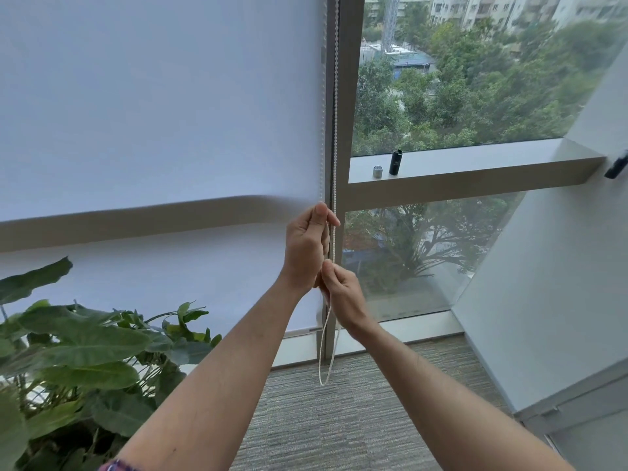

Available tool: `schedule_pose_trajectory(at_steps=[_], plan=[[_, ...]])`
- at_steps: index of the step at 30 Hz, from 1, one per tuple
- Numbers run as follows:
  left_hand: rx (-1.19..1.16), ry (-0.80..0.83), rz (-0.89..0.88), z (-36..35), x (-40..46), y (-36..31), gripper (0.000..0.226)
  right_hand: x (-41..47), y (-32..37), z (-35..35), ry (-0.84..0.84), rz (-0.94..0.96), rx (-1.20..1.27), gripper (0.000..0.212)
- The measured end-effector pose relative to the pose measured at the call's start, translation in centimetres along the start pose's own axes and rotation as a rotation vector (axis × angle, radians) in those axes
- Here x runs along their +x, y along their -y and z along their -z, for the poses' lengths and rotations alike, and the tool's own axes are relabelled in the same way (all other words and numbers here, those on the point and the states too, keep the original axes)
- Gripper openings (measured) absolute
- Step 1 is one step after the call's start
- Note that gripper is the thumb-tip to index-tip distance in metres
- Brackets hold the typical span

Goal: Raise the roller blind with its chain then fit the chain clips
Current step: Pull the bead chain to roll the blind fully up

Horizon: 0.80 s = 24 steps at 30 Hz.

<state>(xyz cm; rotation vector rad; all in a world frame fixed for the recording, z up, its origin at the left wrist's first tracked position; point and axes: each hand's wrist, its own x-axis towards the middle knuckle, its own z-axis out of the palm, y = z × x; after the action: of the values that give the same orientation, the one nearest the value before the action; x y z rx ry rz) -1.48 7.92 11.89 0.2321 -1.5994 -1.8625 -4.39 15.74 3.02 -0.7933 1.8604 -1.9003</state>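
1. Head view showed the roller blind (153, 113) lowered almost fully, its bottom bar just above the floor-level frame at the lower edge of the window.
2. The bead chain (335, 96) hung along the blind's right edge against the window mullion (350, 96), its loop ending just above the carpet (339, 419).
3. The left hand (306, 246) sat higher, thumb and fingers pinching one run of the chain; the right hand (343, 290) sat directly below, touching it, fingertips pinched on the chain as well.
4. Judged from this, raising had barely begun. Done well, the step called for pulling a single run straight down, parallel to the mullion, hand under hand, so the beads stayed seated and the fabric rolled evenly.
5. No chain clips could be identified; two small cylinders (387, 166) stood on the sill's (475, 158) left end, contents unclear.
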Motion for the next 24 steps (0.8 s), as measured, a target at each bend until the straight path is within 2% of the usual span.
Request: schedule_pose_trajectory(at_steps=[5,9,14,18,24], plan=[[-0.026,0.016,-0.01,0.8,0.2,0.1,0.039,3.0,4.7,1.9,-0.189,0.062,-0.013,0.06],[0.002,0.018,0.019,0.7,-0.4,1.0,0.041,4.7,9.8,1.0,-0.144,0.185,0.064,0.045],[0.014,0.03,0.101,0.7,-2.0,2.7,0.052,5.7,14.6,-0.7,-0.047,0.318,0.242,0.038],[0.043,0.03,0.154,0.9,-2.9,3.6,0.056,5.5,13.5,-1.5,-0.13,0.314,0.211,0.041],[0.148,0.094,0.255,2.0,-5.9,6.4,0.047,3.8,8.8,-0.9,-0.16,0.209,0.209,0.042]])
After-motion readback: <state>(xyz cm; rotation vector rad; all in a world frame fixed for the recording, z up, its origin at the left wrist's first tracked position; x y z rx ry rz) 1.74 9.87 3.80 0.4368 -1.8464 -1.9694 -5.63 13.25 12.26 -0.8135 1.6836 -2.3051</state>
